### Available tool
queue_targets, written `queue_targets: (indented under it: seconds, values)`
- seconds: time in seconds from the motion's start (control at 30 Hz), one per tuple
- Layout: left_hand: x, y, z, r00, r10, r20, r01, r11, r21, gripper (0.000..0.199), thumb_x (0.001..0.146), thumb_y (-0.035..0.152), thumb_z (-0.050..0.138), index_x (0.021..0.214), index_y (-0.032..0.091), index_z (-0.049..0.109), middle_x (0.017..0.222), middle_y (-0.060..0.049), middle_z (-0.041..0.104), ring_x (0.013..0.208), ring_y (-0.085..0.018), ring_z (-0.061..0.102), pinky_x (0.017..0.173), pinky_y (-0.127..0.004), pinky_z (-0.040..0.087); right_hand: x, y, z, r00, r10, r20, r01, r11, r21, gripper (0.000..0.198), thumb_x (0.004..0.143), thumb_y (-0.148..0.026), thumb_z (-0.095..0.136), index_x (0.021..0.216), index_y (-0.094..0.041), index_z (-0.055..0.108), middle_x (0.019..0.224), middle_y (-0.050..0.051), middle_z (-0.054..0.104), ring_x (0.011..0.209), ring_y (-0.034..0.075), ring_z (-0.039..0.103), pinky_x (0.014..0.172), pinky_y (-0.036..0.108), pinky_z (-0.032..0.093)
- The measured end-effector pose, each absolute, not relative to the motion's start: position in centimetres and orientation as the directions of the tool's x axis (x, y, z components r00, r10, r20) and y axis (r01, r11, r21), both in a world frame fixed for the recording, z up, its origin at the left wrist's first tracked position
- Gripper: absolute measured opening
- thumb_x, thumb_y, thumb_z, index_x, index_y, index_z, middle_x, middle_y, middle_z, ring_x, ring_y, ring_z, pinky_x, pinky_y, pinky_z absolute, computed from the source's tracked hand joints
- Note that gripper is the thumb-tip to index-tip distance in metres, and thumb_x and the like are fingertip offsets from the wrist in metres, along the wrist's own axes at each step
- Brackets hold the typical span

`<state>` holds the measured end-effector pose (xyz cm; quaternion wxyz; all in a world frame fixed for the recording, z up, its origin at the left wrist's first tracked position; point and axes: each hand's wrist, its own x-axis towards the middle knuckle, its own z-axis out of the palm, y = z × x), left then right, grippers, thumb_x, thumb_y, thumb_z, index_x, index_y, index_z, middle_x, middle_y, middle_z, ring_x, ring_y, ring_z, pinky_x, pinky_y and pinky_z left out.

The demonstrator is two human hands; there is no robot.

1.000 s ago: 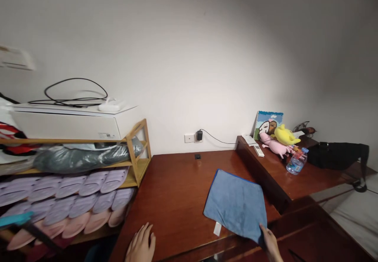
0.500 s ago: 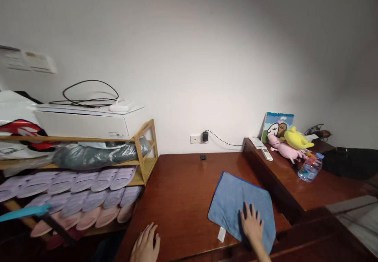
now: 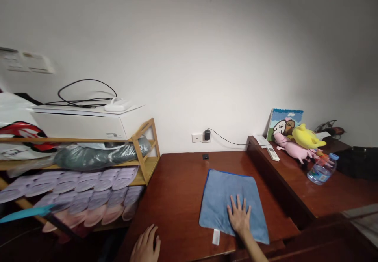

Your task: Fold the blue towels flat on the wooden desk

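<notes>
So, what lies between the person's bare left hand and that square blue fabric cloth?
In the head view, just a stretch of glossy reddish-brown wooden tabletop shows between the left hand and the blue cloth.

The left hand (image 3: 145, 245) and the right hand (image 3: 239, 219) are both bare, with slim fingers (image 3: 239, 203); the right forearm (image 3: 252, 248) is uncovered too, slender, narrowing toward the wrist.

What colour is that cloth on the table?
The cloth is greyish blue; the head view shows it.

Matt, softly napped cloth (image 3: 220, 195) with smooth, faintly glossy wooden desktop (image 3: 174, 199) and clear, shiny plastic bottle (image 3: 321, 172)
</notes>
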<state>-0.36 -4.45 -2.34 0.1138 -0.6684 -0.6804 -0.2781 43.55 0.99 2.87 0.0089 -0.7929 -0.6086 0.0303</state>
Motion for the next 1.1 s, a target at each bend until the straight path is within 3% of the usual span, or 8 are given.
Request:
queue_targets:
  seconds: [0.23,0.4,0.53,0.6,0.7,0.87,1.0,1.1]
  values:
    - [2.1,-3.7,-1.0,-0.097,0.818,0.567,0.945,-0.103,0.311,0.048,0.103,0.042,0.034,0.11,0.034,0.08,0.121,-0.003,0.081,0.115,-0.027,0.076,0.103,-0.046,0.063,33.5,-2.9,1.9,0.142,0.989,0.052,0.958,-0.123,-0.26,0.062,0.106,-0.061,0.045,0.164,-0.039,0.043,0.173,0.004,0.027,0.16,0.046,0.025,0.127,0.074,0.014]
    - [11.2,0.1,3.7,0.296,0.833,0.468,0.893,-0.415,0.174,0.046,0.106,0.033,0.038,0.134,0.03,0.075,0.151,-0.004,0.066,0.141,-0.025,0.061,0.119,-0.045,0.053,32.6,-0.5,4.4,-0.04,0.988,0.15,0.937,0.089,-0.339,0.057,0.112,-0.048,0.031,0.165,-0.032,0.044,0.174,0.0,0.028,0.164,0.032,0.022,0.134,0.058,0.009]
    - [17.6,5.2,6.0,0.494,0.795,0.352,0.82,-0.561,0.115,0.051,0.106,0.028,0.04,0.151,0.026,0.063,0.165,-0.006,0.052,0.154,-0.026,0.047,0.128,-0.05,0.042,34.2,3.3,4.8,-0.118,0.992,0.046,0.918,0.126,-0.375,0.059,0.112,-0.047,0.027,0.167,-0.028,0.039,0.175,0.001,0.025,0.165,0.028,0.017,0.135,0.055,0.01]
    - [18.3,7.3,5.8,0.492,0.827,0.271,0.831,-0.539,0.137,0.052,0.106,0.029,0.042,0.155,0.027,0.059,0.166,-0.007,0.049,0.156,-0.027,0.045,0.129,-0.053,0.039,35.0,4.4,4.1,-0.178,0.984,0.022,0.909,0.173,-0.38,0.06,0.113,-0.05,0.026,0.168,-0.03,0.035,0.175,-0.001,0.023,0.165,0.026,0.016,0.135,0.055,0.01]
    - [15.6,9.1,4.1,0.359,0.915,0.183,0.904,-0.389,0.177,0.054,0.106,0.036,0.044,0.158,0.027,0.056,0.167,-0.009,0.048,0.156,-0.032,0.044,0.128,-0.058,0.038,37.3,5.0,3.2,-0.21,0.978,0.013,0.914,0.201,-0.353,0.06,0.112,-0.051,0.027,0.169,-0.035,0.031,0.175,-0.004,0.021,0.165,0.024,0.016,0.135,0.053,0.012]
    - [7.8,9.1,1.7,0.09,0.966,0.242,0.976,-0.134,0.173,0.057,0.106,0.037,0.043,0.159,0.021,0.055,0.166,-0.012,0.047,0.156,-0.035,0.042,0.129,-0.058,0.034,43.4,5.4,3.4,0.047,0.996,-0.076,0.976,-0.062,-0.207,0.063,0.112,-0.047,0.025,0.171,-0.026,0.025,0.176,-0.001,0.014,0.166,0.024,0.014,0.135,0.051,0.014]
    - [7.4,8.7,2.6,0.11,0.951,0.288,0.972,-0.163,0.167,0.061,0.108,0.038,0.037,0.16,0.008,0.05,0.167,-0.016,0.045,0.158,-0.033,0.041,0.131,-0.053,0.034,44.0,6.0,4.3,0.024,0.999,-0.04,0.977,-0.032,-0.212,0.065,0.112,-0.048,0.024,0.17,-0.02,0.027,0.176,0.001,0.016,0.166,0.023,0.012,0.136,0.047,0.01]
    - [11.6,9.1,3.8,0.242,0.895,0.376,0.938,-0.315,0.146,0.058,0.11,0.033,0.031,0.16,0.013,0.051,0.17,-0.012,0.042,0.16,-0.028,0.037,0.133,-0.049,0.033,40.7,6.9,5.2,-0.046,0.997,0.057,0.958,0.061,-0.282,0.064,0.113,-0.045,0.021,0.17,-0.017,0.029,0.175,0.004,0.02,0.165,0.023,0.015,0.136,0.046,0.011]
